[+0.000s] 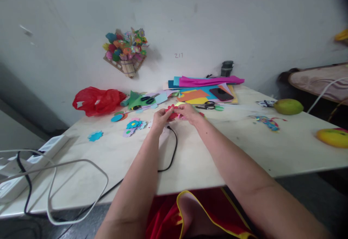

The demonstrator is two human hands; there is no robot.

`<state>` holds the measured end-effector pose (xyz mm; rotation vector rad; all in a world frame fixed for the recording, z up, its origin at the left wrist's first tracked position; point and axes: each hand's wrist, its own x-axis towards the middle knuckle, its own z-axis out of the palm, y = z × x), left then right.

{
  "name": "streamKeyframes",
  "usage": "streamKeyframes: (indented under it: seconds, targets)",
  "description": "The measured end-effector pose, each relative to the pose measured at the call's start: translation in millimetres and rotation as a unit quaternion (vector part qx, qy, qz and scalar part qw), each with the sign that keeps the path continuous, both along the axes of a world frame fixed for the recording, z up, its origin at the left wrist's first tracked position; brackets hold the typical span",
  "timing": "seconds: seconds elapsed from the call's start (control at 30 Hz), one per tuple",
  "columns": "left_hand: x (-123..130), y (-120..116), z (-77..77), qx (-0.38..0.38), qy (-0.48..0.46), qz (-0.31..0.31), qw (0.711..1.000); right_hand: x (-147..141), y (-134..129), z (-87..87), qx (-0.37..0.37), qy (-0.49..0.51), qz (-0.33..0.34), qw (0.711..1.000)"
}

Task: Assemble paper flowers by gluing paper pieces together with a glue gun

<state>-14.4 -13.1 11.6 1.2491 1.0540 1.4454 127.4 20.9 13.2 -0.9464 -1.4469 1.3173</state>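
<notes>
Both hands meet over the middle of the table. My left hand (pixel 161 117) pinches the left edge of a red paper flower (pixel 171 108), and my right hand (pixel 187 112) has its fingers closed on the right side of it. More red and pink paper lies just under the fingers, partly hidden. Left of my left hand are blue and lilac paper flowers (pixel 133 124). Farther left lies a single blue paper flower (pixel 95 136). Black-handled scissors (pixel 210 105) rest beyond my right hand, beside a green paper circle (pixel 219 108).
Coloured sheets (pixel 194 95) and a phone (pixel 221 94) lie at the back. A red plastic bag (pixel 95 99) is at the back left, a power strip (pixel 51 144) at the left. A black cable (pixel 175 148) crosses the front. A green mango (pixel 288 106) sits right.
</notes>
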Motion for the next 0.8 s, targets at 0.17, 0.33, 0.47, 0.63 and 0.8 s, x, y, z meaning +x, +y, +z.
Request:
streamKeyframes:
  seconds: [0.17, 0.33, 0.47, 0.63, 0.8]
  targets:
    - [0.0, 0.9, -1.1, 0.003, -0.001, 0.001, 1.0, -0.6, -2.1, 1.2, -0.012, 0.002, -0.003, 1.0]
    - [-0.1, 0.8, -1.0, 0.017, -0.001, -0.002, 1.0, -2.0, -5.6, 5.1, -0.04, 0.028, 0.005, 0.999]
    - [-0.6, 2.4, -2.6, 0.02, 0.001, 0.0, 1.0, -2.6, -5.9, 4.9, -0.05, 0.03, -0.003, 0.998]
    - [-0.9, 3.9, -4.0, 0.023, -0.026, 0.008, 0.999, -1.7, -5.2, 3.3, -0.047, 0.041, 0.007, 0.998]
    - [-1.7, 3.8, -5.3, 0.025, -0.046, 0.002, 0.999, -2.4, -6.2, 3.3, -0.039, 0.035, 0.004, 0.999]
